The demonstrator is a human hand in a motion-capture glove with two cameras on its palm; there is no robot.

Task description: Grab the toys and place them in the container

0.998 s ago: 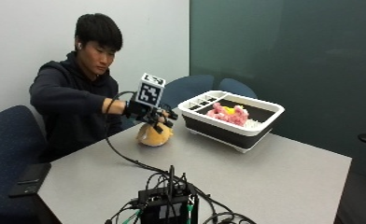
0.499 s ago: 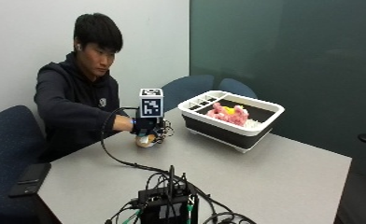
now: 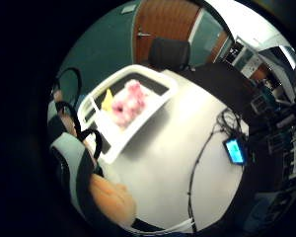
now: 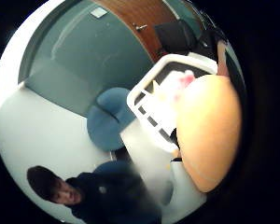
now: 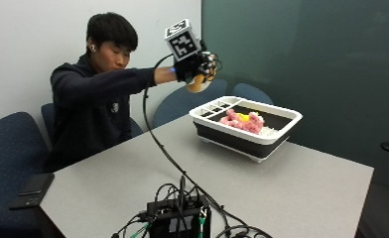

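My gloved right hand [image 5: 193,67] is raised high above the table, level with the person's head, and grips an orange soft toy [image 5: 198,84]. The toy bulges close to the palm in the thumb side view as the orange toy [image 4: 209,135] and shows beside the glove straps as the orange toy [image 3: 110,198]. To the right and below stands the white container [image 5: 246,128] with dark walls. A pink toy [image 5: 242,121] and a small yellow toy [image 5: 245,117] lie inside it. The little finger side view shows the same container [image 3: 153,106] with its pink toy [image 3: 129,101].
A black box with cables [image 5: 180,217] sits at the table's near edge, and a cable runs up from it to the glove. A dark phone [image 5: 31,184] lies on the chair at the left. Blue chairs [image 5: 181,104] stand behind the table.
The hand closed round the orange toy on the table beside the container and lifted it high into the air.
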